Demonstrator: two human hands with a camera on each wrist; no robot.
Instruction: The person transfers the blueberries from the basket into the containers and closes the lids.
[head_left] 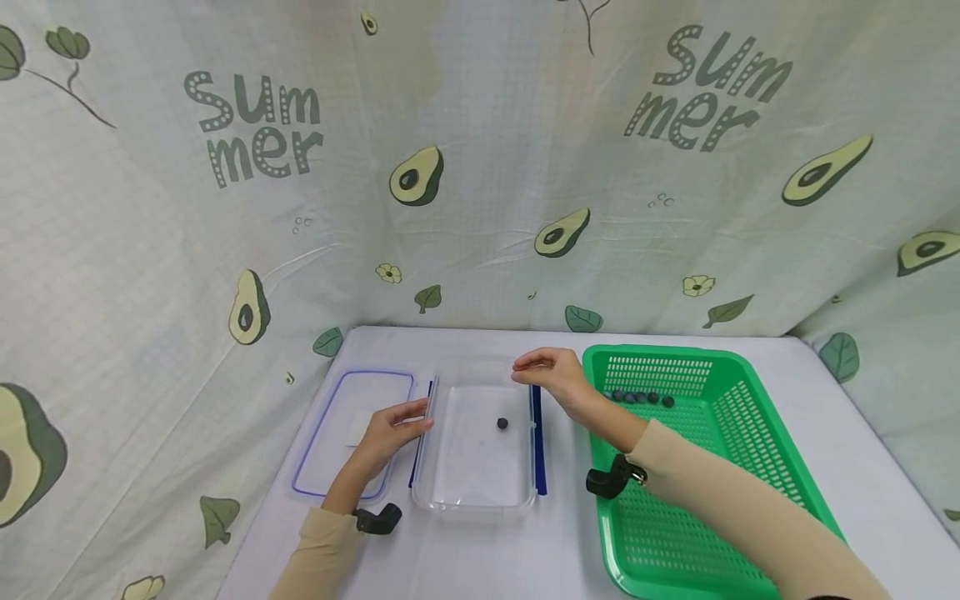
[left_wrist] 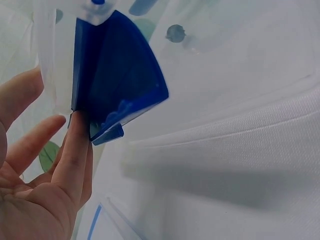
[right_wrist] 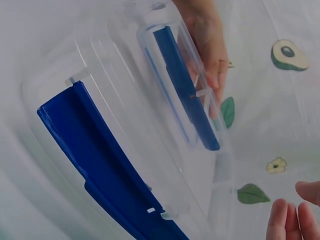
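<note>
A clear plastic box (head_left: pixel 474 492) with blue side latches stands mid-table, a single blueberry (head_left: pixel 502 423) inside it. My left hand (head_left: pixel 393 429) touches the box's left side, its fingers fairly straight; in the left wrist view its fingertips meet the lowered blue latch (left_wrist: pixel 120 70). Over the box's far right corner hovers my right hand (head_left: pixel 557 377). Its thumb and fingers (right_wrist: pixel 285 220) are apart in the right wrist view, and no object shows between them. Close to that hand, inside the green basket (head_left: pixel 780 442), lie several blueberries (head_left: pixel 653 398) in a row.
To the left of the box, a clear lid with a blue seal (head_left: pixel 336 433) lies flat on the white table (head_left: pixel 540 558). The basket's raised rim stands along the right, under the right forearm. Behind the table hangs a printed curtain (head_left: pixel 480 167).
</note>
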